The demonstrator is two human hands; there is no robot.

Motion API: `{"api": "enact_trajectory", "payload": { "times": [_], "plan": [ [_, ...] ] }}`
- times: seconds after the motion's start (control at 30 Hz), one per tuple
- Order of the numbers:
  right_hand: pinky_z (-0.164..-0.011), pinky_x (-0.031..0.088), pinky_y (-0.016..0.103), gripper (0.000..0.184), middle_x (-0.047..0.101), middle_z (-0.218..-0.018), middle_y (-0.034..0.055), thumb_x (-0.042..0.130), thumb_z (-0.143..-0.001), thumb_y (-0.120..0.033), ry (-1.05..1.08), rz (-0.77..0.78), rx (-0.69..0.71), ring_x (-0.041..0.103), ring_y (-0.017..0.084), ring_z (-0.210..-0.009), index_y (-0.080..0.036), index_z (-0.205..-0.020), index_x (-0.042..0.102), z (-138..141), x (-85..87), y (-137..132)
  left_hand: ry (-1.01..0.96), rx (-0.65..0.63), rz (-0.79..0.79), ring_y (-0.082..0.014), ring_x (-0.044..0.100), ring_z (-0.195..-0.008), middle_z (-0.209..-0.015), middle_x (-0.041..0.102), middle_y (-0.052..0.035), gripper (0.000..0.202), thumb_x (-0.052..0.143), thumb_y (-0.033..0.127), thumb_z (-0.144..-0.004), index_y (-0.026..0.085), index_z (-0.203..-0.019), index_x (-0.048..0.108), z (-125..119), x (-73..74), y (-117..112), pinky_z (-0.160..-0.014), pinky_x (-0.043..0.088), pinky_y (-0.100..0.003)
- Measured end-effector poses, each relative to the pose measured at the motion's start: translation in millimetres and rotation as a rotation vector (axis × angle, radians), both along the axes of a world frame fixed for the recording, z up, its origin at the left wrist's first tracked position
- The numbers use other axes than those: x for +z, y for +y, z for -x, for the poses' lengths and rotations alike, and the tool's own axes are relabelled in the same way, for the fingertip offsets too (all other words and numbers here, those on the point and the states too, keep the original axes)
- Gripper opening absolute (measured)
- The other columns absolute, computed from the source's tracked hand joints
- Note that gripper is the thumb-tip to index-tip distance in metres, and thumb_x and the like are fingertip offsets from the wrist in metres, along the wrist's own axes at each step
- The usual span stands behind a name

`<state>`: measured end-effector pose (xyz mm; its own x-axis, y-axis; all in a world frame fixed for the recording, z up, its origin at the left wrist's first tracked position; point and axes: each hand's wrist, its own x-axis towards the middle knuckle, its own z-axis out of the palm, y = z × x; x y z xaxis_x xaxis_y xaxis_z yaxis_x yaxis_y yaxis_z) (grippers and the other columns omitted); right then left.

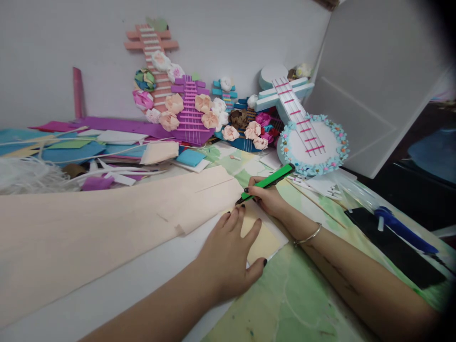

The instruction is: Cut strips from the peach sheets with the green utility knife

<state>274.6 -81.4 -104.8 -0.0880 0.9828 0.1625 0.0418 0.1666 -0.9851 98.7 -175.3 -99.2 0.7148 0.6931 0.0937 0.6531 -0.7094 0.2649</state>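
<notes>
My right hand [268, 195] is closed around a green utility knife [272, 177]. The knife slants down to the left, with its tip at the right end of a long peach paper sheet [107, 228]. Spread flat, my left hand [228, 254] presses on a small pale yellow paper [263, 240], its fingertips close to the knife tip. Beneath these papers lies a large white sheet [153, 285]. The peach sheet has a straight slit near its right end and a small torn flap on its lower edge.
Decorated paper instruments, including a light blue one [308, 142] and a purple one [190, 109], lean along the wall. Coloured paper scraps [74, 147] and white string [28, 175] lie at left. A blue glue gun [406, 230] rests over a black strip [388, 251] at right.
</notes>
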Motion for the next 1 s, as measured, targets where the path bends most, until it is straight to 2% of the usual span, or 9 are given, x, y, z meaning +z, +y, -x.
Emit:
{"api": "enact_trajectory", "payload": {
  "times": [0.47, 0.7, 1.0],
  "plan": [
    [-0.047, 0.018, 0.026, 0.028, 0.037, -0.047, -0.0071, 0.070, -0.065, -0.024, -0.015, 0.009, 0.016, 0.032, 0.008, -0.048, -0.019, -0.052, 0.046, 1.9, 4.5, -3.4, -0.026, 0.000, 0.006, -0.0434, 0.021, -0.144, -0.153, 0.033, -0.0224, 0.070, 0.043, 0.055, -0.091, 0.017, -0.150, 0.036, -0.5, 0.3, 0.4, -0.113, 0.023, -0.060],
    [-0.047, 0.020, 0.025, 0.027, 0.038, -0.046, -0.0073, 0.069, -0.063, -0.021, 0.057, 0.009, 0.022, 0.032, 0.008, -0.048, -0.019, -0.051, 0.044, 1.5, 4.2, -1.8, -0.011, 0.001, 0.018, -0.0433, 0.019, -0.144, -0.154, 0.030, -0.0258, 0.070, 0.041, 0.055, -0.092, 0.017, -0.150, 0.035, 0.0, 0.4, 1.0, -0.113, 0.022, -0.059],
    [-0.050, 0.024, 0.025, 0.027, 0.041, -0.048, -0.0064, 0.068, -0.064, -0.023, 0.051, 0.019, 0.021, 0.034, 0.009, -0.050, -0.019, -0.051, 0.045, 0.0, 4.6, -3.6, -0.029, 0.002, 0.043, -0.0423, 0.018, -0.145, -0.157, 0.023, -0.0240, 0.069, 0.044, 0.055, -0.092, 0.020, -0.151, 0.033, 1.3, 0.2, 0.8, -0.113, 0.023, -0.058]
  ]
}}
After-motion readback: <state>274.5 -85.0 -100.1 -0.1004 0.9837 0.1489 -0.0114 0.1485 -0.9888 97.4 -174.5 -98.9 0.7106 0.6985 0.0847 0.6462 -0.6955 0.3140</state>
